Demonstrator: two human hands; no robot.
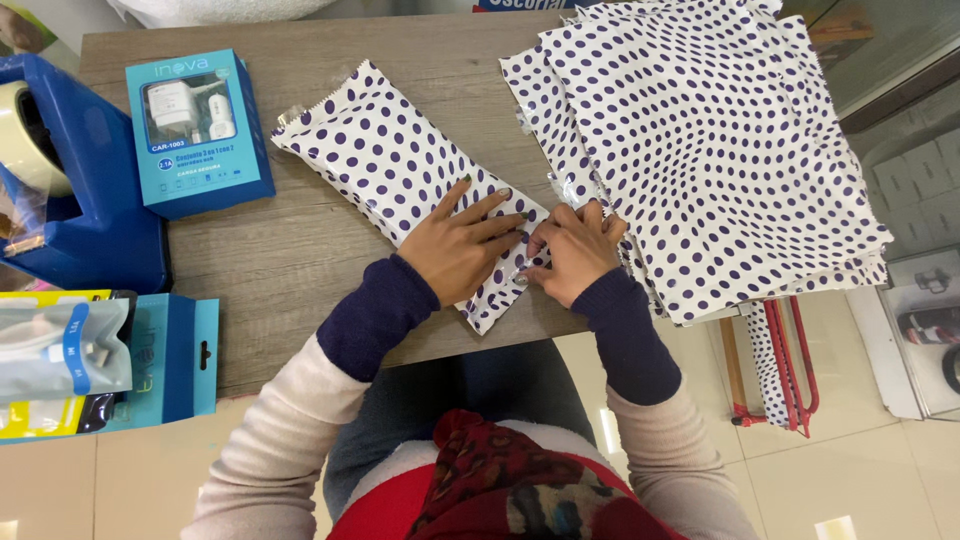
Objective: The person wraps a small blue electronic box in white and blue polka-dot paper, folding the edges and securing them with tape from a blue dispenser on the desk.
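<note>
- Here, a grey-brown wood-grain table (300, 250) stands on a pale glossy tiled floor (870, 470).
- The left hand (462, 242) lies flat, fingers spread, on a white, purple-dotted wrapped parcel (395, 160) lying aslant at mid-table.
- The right hand (575, 250), fingers curled, pinches that parcel's near end.
- A stack of matching dotted paper sheets (720, 150) overhangs the table's right edge.
- A turquoise charger box (197, 130) sits far left, beside a blue tape dispenser (80, 210).
</note>
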